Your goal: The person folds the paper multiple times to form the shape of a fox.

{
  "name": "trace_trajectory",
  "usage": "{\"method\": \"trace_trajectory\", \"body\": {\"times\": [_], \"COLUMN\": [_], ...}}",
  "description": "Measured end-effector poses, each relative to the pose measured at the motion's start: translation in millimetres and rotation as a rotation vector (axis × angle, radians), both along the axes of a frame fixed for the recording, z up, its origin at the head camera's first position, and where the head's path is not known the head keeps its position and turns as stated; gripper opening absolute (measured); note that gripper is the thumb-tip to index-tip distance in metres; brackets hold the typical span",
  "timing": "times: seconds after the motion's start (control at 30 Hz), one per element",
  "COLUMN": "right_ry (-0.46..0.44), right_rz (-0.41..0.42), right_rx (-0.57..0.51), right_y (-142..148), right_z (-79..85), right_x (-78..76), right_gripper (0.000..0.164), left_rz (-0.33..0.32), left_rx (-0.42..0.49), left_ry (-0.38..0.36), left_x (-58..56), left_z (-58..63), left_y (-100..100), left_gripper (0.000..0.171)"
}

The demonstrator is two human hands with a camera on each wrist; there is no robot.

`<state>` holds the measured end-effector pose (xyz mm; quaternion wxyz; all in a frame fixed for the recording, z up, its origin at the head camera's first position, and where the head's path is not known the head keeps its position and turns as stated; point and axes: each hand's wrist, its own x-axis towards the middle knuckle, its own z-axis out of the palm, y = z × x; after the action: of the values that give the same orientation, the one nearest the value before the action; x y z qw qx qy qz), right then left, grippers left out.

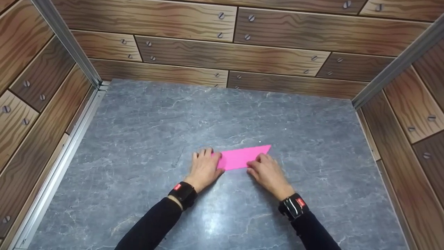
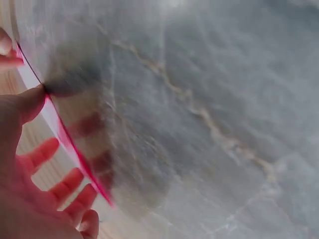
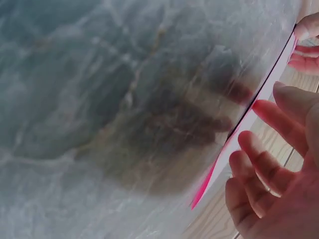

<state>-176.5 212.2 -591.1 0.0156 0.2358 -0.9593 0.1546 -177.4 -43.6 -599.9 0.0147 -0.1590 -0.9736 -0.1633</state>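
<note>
A bright pink sheet of paper (image 1: 239,158), a long slanted strip that looks folded, lies on the grey marbled surface. At its left end rests my left hand (image 1: 204,168), fingers spread and thumb on the near edge. The left wrist view has that hand (image 2: 47,174) side-on, its thumb tip touching the paper's edge (image 2: 70,137). My right hand (image 1: 269,173) is at the near right part of the strip, fingers bent and touching it. In the right wrist view, this hand's (image 3: 279,159) index fingertip meets the edge of the paper (image 3: 212,179), and its thumb stands apart.
Wood-patterned panels (image 1: 194,52) enclose the marbled surface (image 1: 156,118) at the back and both sides. Metal strips run along the left edge (image 1: 66,156) and up the back corners. Small white specks (image 1: 259,141) lie just beyond the paper.
</note>
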Motion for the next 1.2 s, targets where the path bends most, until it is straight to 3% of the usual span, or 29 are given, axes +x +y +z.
{"method": "trace_trajectory", "body": {"times": [0.33, 0.53, 0.63, 0.8, 1.0, 1.2], "right_ry": [-0.022, -0.029, -0.033, -0.033, -0.064, -0.193], "right_rz": [-0.147, -0.200, -0.200, -0.195, -0.208, -0.359], "right_rx": [0.023, 0.037, 0.028, 0.015, -0.017, -0.073], "right_y": [-4, -13, -17, -21, -23, -24], "right_z": [2.3, 2.4, 1.5, -0.3, -0.5, 2.6], "right_x": [-10.0, -18.8, -21.1, -21.6, -22.6, -32.2], "right_gripper": [0.035, 0.039, 0.037, 0.034, 0.037, 0.057], "left_rz": [-0.086, -0.189, -0.258, -0.342, -0.360, -0.349], "left_rx": [-0.117, -0.217, -0.232, -0.157, -0.106, -0.108], "left_ry": [0.065, 0.094, 0.092, 0.035, -0.056, -0.103], "left_x": [30.9, 40.2, 40.6, 34.4, 23.5, 21.9], "left_z": [2.4, 3.7, 2.7, 0.5, 0.9, 1.6], "left_y": [12, 22, 25, 23, 18, 18], "left_gripper": [0.043, 0.052, 0.055, 0.052, 0.046, 0.053]}}
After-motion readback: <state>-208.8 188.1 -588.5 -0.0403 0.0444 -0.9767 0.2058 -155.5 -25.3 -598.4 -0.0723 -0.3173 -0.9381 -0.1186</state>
